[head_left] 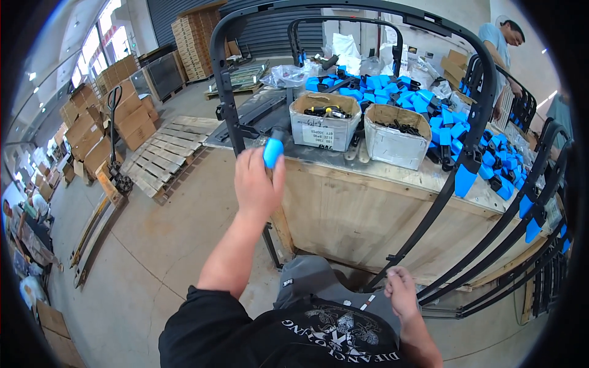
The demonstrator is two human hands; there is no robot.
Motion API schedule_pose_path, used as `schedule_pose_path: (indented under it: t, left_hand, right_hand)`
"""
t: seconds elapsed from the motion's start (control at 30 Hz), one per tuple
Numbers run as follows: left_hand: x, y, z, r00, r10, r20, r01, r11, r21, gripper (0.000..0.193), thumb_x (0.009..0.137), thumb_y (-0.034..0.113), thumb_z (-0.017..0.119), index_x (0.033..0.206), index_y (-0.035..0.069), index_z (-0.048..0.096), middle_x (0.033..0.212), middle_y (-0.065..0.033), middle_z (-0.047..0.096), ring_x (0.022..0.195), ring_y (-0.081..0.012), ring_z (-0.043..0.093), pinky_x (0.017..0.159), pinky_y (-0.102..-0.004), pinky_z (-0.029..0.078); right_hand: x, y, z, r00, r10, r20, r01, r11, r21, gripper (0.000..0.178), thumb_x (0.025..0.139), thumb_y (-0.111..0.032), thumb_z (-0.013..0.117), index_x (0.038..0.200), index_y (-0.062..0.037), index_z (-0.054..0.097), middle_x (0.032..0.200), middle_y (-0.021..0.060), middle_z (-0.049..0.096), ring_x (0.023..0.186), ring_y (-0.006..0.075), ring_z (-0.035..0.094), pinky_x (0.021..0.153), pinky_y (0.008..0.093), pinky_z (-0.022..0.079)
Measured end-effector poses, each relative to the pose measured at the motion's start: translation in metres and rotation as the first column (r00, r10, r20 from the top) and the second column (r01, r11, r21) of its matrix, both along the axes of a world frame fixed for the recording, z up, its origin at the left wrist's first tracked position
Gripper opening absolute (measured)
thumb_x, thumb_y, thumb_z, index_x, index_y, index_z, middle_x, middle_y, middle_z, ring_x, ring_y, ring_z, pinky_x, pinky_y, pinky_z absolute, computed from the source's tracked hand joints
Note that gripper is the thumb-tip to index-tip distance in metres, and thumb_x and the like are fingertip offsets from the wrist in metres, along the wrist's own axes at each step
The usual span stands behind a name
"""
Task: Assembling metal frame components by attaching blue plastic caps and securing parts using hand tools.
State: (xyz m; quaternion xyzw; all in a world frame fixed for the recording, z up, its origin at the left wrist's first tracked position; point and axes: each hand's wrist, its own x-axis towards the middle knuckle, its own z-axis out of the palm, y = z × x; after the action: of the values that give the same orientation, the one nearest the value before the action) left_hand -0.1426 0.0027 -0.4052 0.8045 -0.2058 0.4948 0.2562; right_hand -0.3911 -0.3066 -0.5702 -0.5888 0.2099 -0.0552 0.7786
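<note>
My left hand [256, 184] grips a small part with a blue cover [273, 153] and a dark end, held up beside the left leg of a bent black metal frame [228, 92]. The frame stands over the workbench [362, 202], and a similar blue piece [465, 181] sits on its right leg. Low on the right, my right hand [400, 289] is closed next to the lower end of that leg; whether anything is in its fingers is hidden. Two worn cartons, a left one [320, 135] with a yellow-and-black tool [328, 111] and a right one [392, 146] with small dark pieces, stand on the bench.
Many blue-and-black parts [423, 104] lie heaped on the bench. More black frames [491, 245] lean at the right, where another person [496, 46] stands. On the left are a wooden pallet [165, 150], a pallet jack [101, 208] and stacked cardboard boxes [86, 129].
</note>
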Motion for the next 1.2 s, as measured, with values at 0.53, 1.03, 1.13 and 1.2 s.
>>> schedule_pose_path:
  t: [0.53, 1.03, 1.13, 1.2]
  left_hand:
    - [-0.155, -0.055, -0.110, 0.560, -0.649, -0.515, 0.776, 0.628, 0.052, 0.052, 0.085, 0.034, 0.073, 0.124, 0.003, 0.059, 0.116, -0.0141, 0.060, 0.109, -0.0325, 0.057, 0.095, -0.0429, 0.046]
    - [-0.159, -0.064, -0.146, 0.561, -0.416, -0.715, 0.572, 0.820, -0.028, 0.022, 0.076, 0.021, 0.073, 0.087, 0.002, 0.071, 0.093, -0.0117, 0.060, 0.094, -0.0314, 0.057, 0.084, -0.0420, 0.046]
    - [-0.155, -0.063, -0.153, 0.503, -0.496, -0.708, 0.556, 0.812, -0.175, 0.019, 0.077, 0.018, 0.072, 0.087, 0.002, 0.070, 0.092, -0.0127, 0.060, 0.093, -0.0327, 0.057, 0.084, -0.0425, 0.047]
    - [-0.153, -0.060, -0.158, 0.489, -0.593, -0.640, 0.572, 0.772, -0.279, 0.021, 0.079, 0.015, 0.071, 0.094, 0.001, 0.067, 0.094, -0.0145, 0.062, 0.093, -0.0349, 0.059, 0.084, -0.0439, 0.049]
  right_hand:
    - [0.043, 0.068, 0.014, 0.943, 0.275, 0.187, -0.311, 0.527, 0.791, 0.047, 0.085, -0.045, 0.047, 0.100, -0.0045, 0.065, 0.104, 0.0112, 0.067, 0.103, 0.0284, 0.062, 0.089, 0.0409, 0.048]
    - [0.052, 0.089, -0.004, 0.938, 0.347, 0.005, -0.277, 0.739, 0.614, 0.059, 0.087, -0.041, 0.045, 0.126, 0.0004, 0.060, 0.116, 0.0124, 0.066, 0.111, 0.0283, 0.060, 0.102, 0.0427, 0.043]
    - [0.048, 0.090, 0.009, 0.965, 0.261, 0.019, -0.207, 0.718, 0.665, 0.055, 0.088, -0.037, 0.047, 0.130, -0.0016, 0.058, 0.113, 0.0115, 0.065, 0.106, 0.0287, 0.061, 0.100, 0.0414, 0.044]
    - [0.048, 0.091, 0.004, 0.975, 0.220, 0.023, -0.187, 0.764, 0.617, 0.053, 0.089, -0.037, 0.047, 0.127, -0.0027, 0.058, 0.108, 0.0121, 0.066, 0.100, 0.0278, 0.062, 0.094, 0.0423, 0.046]
